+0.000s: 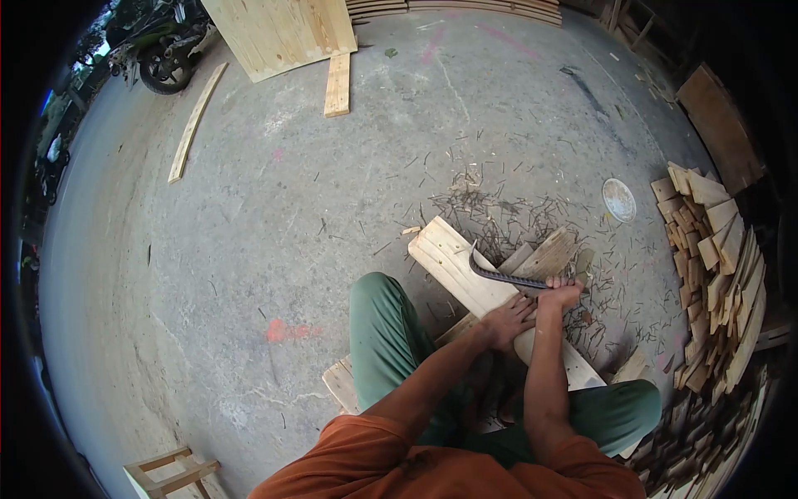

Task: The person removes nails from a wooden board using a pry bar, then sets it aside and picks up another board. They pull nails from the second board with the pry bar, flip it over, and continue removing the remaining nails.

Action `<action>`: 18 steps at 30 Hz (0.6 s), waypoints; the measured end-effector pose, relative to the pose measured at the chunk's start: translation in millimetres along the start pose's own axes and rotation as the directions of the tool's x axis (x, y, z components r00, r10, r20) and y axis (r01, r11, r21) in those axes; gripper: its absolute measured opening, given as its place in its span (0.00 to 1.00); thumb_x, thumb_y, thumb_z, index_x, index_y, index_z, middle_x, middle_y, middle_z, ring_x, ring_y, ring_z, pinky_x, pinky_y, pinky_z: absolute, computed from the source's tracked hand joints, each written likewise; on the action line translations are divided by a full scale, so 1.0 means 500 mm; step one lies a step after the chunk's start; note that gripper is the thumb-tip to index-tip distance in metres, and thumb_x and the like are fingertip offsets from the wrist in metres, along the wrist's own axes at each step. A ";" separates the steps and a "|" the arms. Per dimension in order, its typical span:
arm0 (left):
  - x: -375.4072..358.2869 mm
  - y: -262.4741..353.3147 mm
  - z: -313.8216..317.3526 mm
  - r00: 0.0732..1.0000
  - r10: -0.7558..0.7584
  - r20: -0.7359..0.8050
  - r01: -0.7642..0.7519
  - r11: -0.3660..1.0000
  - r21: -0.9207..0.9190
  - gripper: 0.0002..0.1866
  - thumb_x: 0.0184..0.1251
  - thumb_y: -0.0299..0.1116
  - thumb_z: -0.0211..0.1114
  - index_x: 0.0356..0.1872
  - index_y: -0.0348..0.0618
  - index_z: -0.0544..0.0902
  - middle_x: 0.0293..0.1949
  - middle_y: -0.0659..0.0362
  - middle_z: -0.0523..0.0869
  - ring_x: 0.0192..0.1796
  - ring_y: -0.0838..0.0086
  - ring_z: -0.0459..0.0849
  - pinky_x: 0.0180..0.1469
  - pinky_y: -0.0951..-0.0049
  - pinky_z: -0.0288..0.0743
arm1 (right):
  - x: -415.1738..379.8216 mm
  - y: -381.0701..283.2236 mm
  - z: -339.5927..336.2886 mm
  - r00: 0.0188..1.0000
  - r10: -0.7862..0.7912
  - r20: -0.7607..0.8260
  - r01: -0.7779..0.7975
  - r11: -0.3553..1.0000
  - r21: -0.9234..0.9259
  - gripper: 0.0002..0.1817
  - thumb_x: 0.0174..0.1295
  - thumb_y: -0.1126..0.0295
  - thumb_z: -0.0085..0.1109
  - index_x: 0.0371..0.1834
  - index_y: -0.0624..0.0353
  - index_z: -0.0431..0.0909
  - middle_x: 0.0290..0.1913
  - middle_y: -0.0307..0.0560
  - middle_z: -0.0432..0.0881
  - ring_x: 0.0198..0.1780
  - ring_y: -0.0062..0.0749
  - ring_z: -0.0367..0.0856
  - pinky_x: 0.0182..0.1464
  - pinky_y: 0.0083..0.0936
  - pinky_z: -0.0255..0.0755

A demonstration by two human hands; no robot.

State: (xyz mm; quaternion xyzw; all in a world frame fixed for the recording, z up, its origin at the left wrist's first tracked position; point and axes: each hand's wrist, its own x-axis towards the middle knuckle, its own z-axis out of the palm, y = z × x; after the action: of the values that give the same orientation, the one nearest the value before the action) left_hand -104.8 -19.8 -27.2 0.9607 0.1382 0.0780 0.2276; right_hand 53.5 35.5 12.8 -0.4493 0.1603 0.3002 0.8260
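Note:
My right hand is closed around the straight shaft of a dark ribbed crowbar. The bar's curved end rests at the upper edge of a pale wooden plank, which lies slantwise between my knees. My left hand presses on the plank's face with fingers stretched out, just below the bar. Under the plank, other pieces of wood cross it at an angle. Scattered nails lie on the concrete around the plank's far side.
A stack of cut boards stands at the right, with a white round lid or bucket nearby. A large wooden panel and a motorcycle are at the far left. A narrow strip and a wooden frame lie left.

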 end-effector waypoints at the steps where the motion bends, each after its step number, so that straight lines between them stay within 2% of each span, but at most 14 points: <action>1: 0.000 0.002 0.003 1.000 -0.003 -0.005 0.003 1.000 0.027 0.53 0.40 0.63 0.71 0.71 0.47 0.69 0.73 0.43 0.62 0.77 0.52 0.55 0.80 0.48 0.38 | -0.040 -0.013 0.043 0.994 -0.053 0.091 0.053 0.999 0.003 0.18 0.66 0.56 0.46 0.22 0.46 0.54 0.15 0.32 0.53 0.13 0.24 0.50 0.17 0.26 0.51; 2: 0.007 -0.006 -0.001 1.000 -0.003 -0.017 0.004 0.998 0.070 0.54 0.41 0.65 0.71 0.70 0.46 0.69 0.73 0.42 0.62 0.78 0.51 0.54 0.79 0.48 0.39 | -0.062 -0.021 0.087 0.986 -0.095 0.135 0.092 0.995 0.025 0.18 0.65 0.57 0.46 0.21 0.46 0.53 0.15 0.33 0.53 0.13 0.24 0.51 0.18 0.26 0.52; 3: 0.004 -0.002 -0.017 1.000 0.000 -0.005 0.001 0.999 0.042 0.55 0.42 0.66 0.71 0.72 0.47 0.66 0.73 0.41 0.61 0.77 0.50 0.53 0.79 0.47 0.39 | -0.054 -0.027 0.111 0.961 -0.108 0.254 0.099 0.994 0.048 0.18 0.65 0.58 0.47 0.21 0.46 0.53 0.16 0.33 0.54 0.14 0.23 0.53 0.18 0.26 0.53; 4: 0.005 -0.007 -0.023 1.000 0.016 0.020 -0.016 0.999 0.034 0.55 0.42 0.66 0.71 0.72 0.47 0.66 0.73 0.41 0.61 0.77 0.50 0.53 0.79 0.47 0.39 | -0.070 -0.032 0.157 0.930 -0.196 0.311 0.227 0.972 -0.067 0.18 0.67 0.58 0.47 0.20 0.48 0.57 0.15 0.32 0.53 0.13 0.22 0.53 0.17 0.27 0.53; 5: 0.006 -0.003 -0.023 1.000 0.004 -0.005 -0.004 1.000 0.014 0.56 0.41 0.66 0.71 0.73 0.47 0.65 0.73 0.41 0.61 0.77 0.49 0.53 0.79 0.47 0.39 | -0.082 -0.035 0.197 0.862 -0.250 0.441 0.378 0.897 -0.230 0.17 0.67 0.61 0.49 0.20 0.52 0.63 0.15 0.31 0.57 0.14 0.22 0.56 0.17 0.28 0.55; 6: 0.007 0.005 -0.024 0.999 0.000 -0.032 0.000 1.000 0.000 0.57 0.41 0.67 0.71 0.73 0.46 0.64 0.73 0.40 0.61 0.77 0.48 0.53 0.79 0.47 0.39 | 0.001 -0.007 0.200 0.685 -0.343 0.642 0.691 0.584 -0.426 0.14 0.66 0.65 0.53 0.24 0.60 0.68 0.15 0.40 0.65 0.15 0.28 0.63 0.20 0.32 0.61; 8: 0.019 -0.003 -0.027 0.999 0.036 -0.026 -0.036 0.999 0.023 0.59 0.39 0.68 0.72 0.74 0.46 0.62 0.73 0.40 0.60 0.77 0.47 0.52 0.79 0.46 0.38 | -0.064 -0.039 0.253 0.318 -0.424 0.848 0.945 0.073 -0.317 0.13 0.64 0.67 0.56 0.28 0.66 0.69 0.17 0.51 0.69 0.17 0.37 0.70 0.25 0.35 0.64; 10: 0.014 0.004 -0.019 1.000 0.005 -0.012 -0.005 1.000 -0.003 0.60 0.39 0.68 0.72 0.74 0.46 0.61 0.73 0.40 0.60 0.77 0.46 0.52 0.79 0.46 0.38 | -0.136 -0.062 0.261 0.265 -0.276 0.924 0.963 0.032 -0.267 0.13 0.64 0.68 0.56 0.31 0.68 0.70 0.19 0.56 0.68 0.19 0.39 0.67 0.28 0.37 0.66; 11: 0.014 0.011 -0.027 1.000 -0.009 0.003 0.009 1.000 0.024 0.61 0.39 0.69 0.72 0.75 0.47 0.60 0.73 0.39 0.60 0.77 0.47 0.52 0.79 0.45 0.38 | -0.139 -0.075 0.251 0.280 -0.288 0.916 0.958 0.024 -0.286 0.13 0.64 0.68 0.56 0.31 0.68 0.70 0.19 0.56 0.68 0.19 0.39 0.67 0.28 0.37 0.66; 13: 0.016 0.008 -0.019 1.000 0.004 0.014 -0.005 0.999 0.046 0.61 0.39 0.69 0.72 0.75 0.48 0.60 0.73 0.40 0.60 0.77 0.47 0.53 0.79 0.45 0.38 | -0.137 -0.103 0.252 0.180 -0.146 0.973 0.977 -0.088 -0.194 0.11 0.63 0.69 0.58 0.30 0.68 0.74 0.24 0.65 0.77 0.28 0.64 0.78 0.30 0.41 0.69; 14: 0.017 0.005 -0.016 1.000 0.005 0.016 -0.007 0.997 0.071 0.61 0.39 0.69 0.72 0.75 0.48 0.60 0.73 0.40 0.60 0.77 0.47 0.54 0.79 0.45 0.38 | -0.132 -0.128 0.255 0.191 -0.164 0.968 0.973 -0.097 -0.208 0.11 0.63 0.69 0.58 0.30 0.68 0.74 0.24 0.65 0.77 0.28 0.64 0.78 0.30 0.41 0.69; 16: 0.014 0.010 -0.020 0.999 0.043 0.016 -0.044 0.998 0.050 0.61 0.39 0.69 0.72 0.75 0.49 0.60 0.73 0.41 0.61 0.77 0.48 0.54 0.79 0.46 0.38 | -0.117 -0.205 0.251 0.325 -0.228 0.918 0.944 0.021 -0.329 0.12 0.63 0.68 0.58 0.30 0.69 0.73 0.22 0.62 0.75 0.22 0.56 0.75 0.28 0.40 0.68; 17: 0.018 0.008 -0.025 0.999 0.035 0.011 -0.035 0.998 0.053 0.60 0.40 0.69 0.72 0.75 0.49 0.61 0.73 0.41 0.61 0.77 0.48 0.55 0.79 0.46 0.39 | -0.094 -0.241 0.242 0.294 -0.347 0.891 0.950 0.004 -0.312 0.13 0.65 0.67 0.56 0.30 0.67 0.72 0.17 0.50 0.66 0.19 0.31 0.70 0.25 0.35 0.64; 18: 0.020 0.013 -0.027 1.000 0.027 0.008 -0.027 0.998 0.050 0.60 0.40 0.69 0.72 0.75 0.49 0.61 0.73 0.41 0.61 0.77 0.48 0.55 0.79 0.46 0.39 | -0.071 -0.284 0.232 0.305 -0.369 0.878 0.942 -0.020 -0.336 0.13 0.65 0.67 0.56 0.30 0.67 0.72 0.17 0.50 0.66 0.19 0.31 0.70 0.25 0.35 0.64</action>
State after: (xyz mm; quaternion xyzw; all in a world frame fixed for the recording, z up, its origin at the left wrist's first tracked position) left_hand -96.9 -16.8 -11.7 0.9681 0.1264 0.0742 0.2030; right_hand 116.4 61.0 186.7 -0.6918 -0.5161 -0.0238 0.5045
